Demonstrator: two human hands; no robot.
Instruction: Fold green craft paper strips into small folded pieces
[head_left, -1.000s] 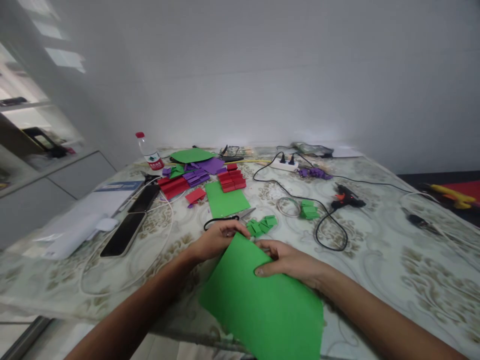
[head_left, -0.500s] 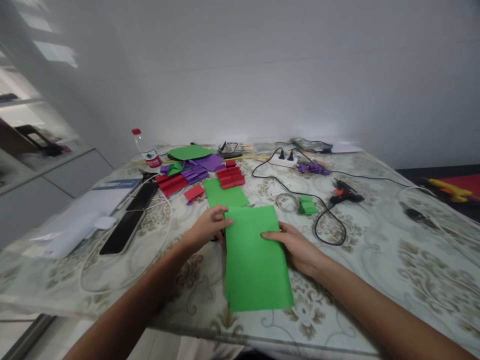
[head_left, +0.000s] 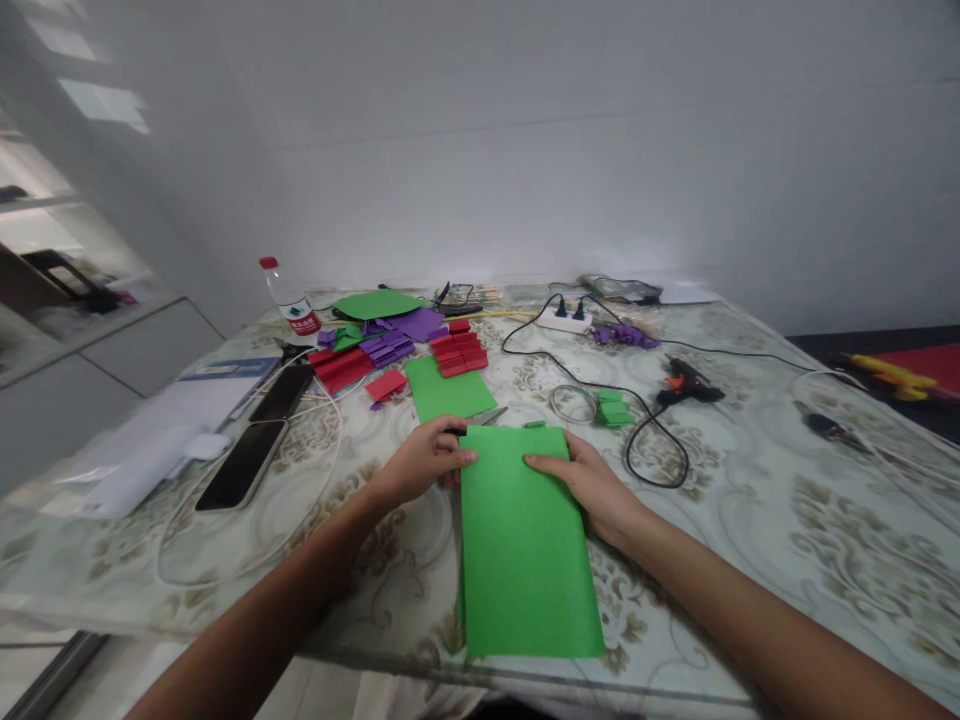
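Observation:
A sheet of green paper (head_left: 529, 560) is held between both hands over the front of the table; a second edge along its left side suggests a fold or another layer. My left hand (head_left: 427, 460) pinches its upper left corner, thumb on top. My right hand (head_left: 592, 485) grips the upper right edge, thumb lying on the face and fingers behind, hidden. Just beyond the sheet, scissors (head_left: 491, 414) lie with a blade showing; their handles are partly hidden by my left hand. Behind them rests another green paper piece (head_left: 450, 390).
Folded red paper strips (head_left: 459, 352) and purple strips (head_left: 388, 348) lie farther back, near a red-capped bottle (head_left: 300, 312). Phones (head_left: 244, 465) and white cables are at left. A black glue gun (head_left: 688, 383) with its cord lies at right, by small green folded pieces (head_left: 613, 408) and a power strip (head_left: 564, 320).
The green sheet has come down toward the table's front edge, with both hands still on it. The scissors' blade and a small green piece beyond the sheet now show more.

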